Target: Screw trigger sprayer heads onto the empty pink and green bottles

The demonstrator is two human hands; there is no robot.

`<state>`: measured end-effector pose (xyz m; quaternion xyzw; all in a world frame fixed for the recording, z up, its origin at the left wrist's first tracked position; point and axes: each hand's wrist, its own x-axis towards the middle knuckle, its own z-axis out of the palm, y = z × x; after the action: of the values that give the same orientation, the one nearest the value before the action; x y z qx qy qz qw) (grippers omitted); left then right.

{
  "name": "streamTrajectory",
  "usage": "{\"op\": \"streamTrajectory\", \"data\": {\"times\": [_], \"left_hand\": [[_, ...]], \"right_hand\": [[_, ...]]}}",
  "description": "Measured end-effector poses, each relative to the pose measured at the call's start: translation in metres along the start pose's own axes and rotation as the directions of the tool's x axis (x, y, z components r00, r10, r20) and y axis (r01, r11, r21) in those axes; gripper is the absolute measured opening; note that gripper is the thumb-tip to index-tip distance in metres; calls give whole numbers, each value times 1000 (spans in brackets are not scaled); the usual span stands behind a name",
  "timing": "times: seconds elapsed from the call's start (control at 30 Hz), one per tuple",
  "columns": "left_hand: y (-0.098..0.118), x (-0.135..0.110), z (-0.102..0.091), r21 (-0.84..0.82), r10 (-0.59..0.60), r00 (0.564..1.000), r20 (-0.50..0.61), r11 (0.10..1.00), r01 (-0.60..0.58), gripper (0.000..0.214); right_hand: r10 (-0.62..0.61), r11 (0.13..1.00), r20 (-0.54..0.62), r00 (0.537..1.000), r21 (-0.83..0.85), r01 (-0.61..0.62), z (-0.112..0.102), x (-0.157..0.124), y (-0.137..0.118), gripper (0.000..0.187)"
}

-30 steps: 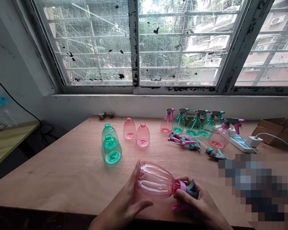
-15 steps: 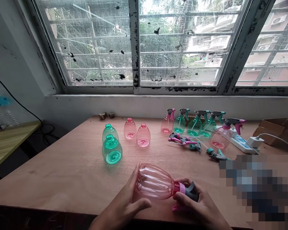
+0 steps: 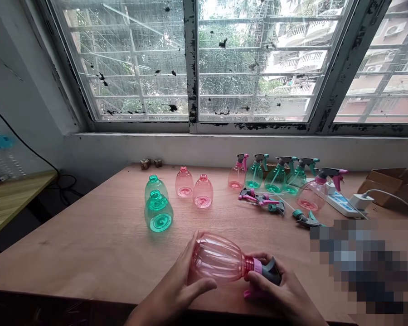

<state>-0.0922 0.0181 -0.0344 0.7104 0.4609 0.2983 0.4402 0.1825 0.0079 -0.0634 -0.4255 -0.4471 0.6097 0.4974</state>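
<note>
Held bottle (image 3: pixel 217 261) before capless bottles (image 3: pixel 158 213), on table (image 3: pixel 88 244)

The left hand (image 3: pixel 177 292) and right hand (image 3: pixel 283 294) are bare, with slim fingers (image 3: pixel 187 256), on bare forearms at the bottom centre of the frame.

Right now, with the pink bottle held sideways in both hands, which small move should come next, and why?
Probably twist the spray head with the right hand while the left hand steadies the pink bottle: the head already sits on the neck, gripped by the right fingers.
</note>
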Motion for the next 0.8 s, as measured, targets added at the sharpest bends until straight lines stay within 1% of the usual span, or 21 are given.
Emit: {"op": "streamTrajectory", "data": {"times": [0.1,0.17,0.23,0.3,0.37,0.47,0.57,0.63,0.7,0.8], "left_hand": [[-3,0,2,19,81,996,-35,997,-80,93],[-4,0,3,28,115,992,-52,993,-114,86],[-4,-1,2,23,106,993,-44,994,-105,92],[-4,-1,2,8,73,997,-32,997,-73,100],[-4,-1,1,-4,54,998,-35,999,-54,97],[-3,0,1,26,101,993,-55,995,-100,88],[-3,1,2,62,146,988,-50,988,-143,87],[-2,1,3,49,123,992,-25,991,-122,94],[-2,0,2,17,72,997,-3,997,-72,101],[-3,0,1,8,25,1000,2,1000,-25,99]], "right_hand": [[13,1000,6,1000,19,-13,0,0,0,48],[10,1000,5,1000,18,-10,1,-1,0,47],[0,1000,1,1000,6,0,1,-2,1,47],[-3,1000,-1,1000,-10,3,1,-2,0,46],[-3,1000,-1,1000,-14,3,1,-2,0,47],[-12,1000,-2,1000,-19,12,-1,-2,-2,48],[-25,999,4,1000,-25,25,-2,-1,-3,48],[-17,1000,15,1000,-5,17,-2,-2,-3,48],[-5,1000,21,1000,14,5,-1,-2,-2,47],[7,999,12,1000,37,-8,-1,-2,0,48]]}}
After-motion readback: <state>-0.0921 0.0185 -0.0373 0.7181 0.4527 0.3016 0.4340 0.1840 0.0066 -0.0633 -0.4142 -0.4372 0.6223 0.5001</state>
